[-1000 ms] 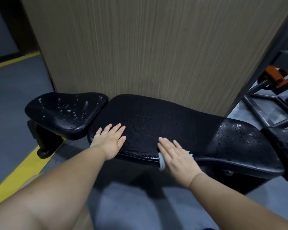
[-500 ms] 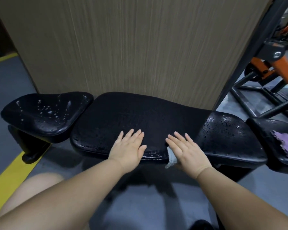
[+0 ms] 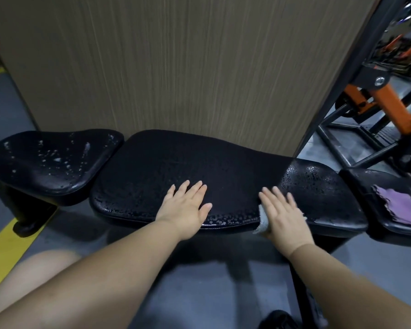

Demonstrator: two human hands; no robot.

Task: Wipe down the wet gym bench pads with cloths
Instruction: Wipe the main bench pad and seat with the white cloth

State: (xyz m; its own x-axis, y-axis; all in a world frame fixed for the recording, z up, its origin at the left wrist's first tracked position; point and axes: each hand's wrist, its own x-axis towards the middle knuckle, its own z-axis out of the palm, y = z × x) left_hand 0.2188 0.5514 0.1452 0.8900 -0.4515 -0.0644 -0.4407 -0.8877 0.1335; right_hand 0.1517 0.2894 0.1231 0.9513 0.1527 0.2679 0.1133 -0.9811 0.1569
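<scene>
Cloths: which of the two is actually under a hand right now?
The pale grey cloth, pressed on the long pad under the right hand. The purple cloth lies untouched on the far-right pad.

Droplets bead the long black pad (image 3: pixel 176 167), a pale cloth (image 3: pixel 262 222) draped over its near edge.

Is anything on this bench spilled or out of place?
Droplets sit on the small seat pad at left and on the long pad, along its near edge and right end. A purple cloth lies rumpled on the next pad at right.
</scene>
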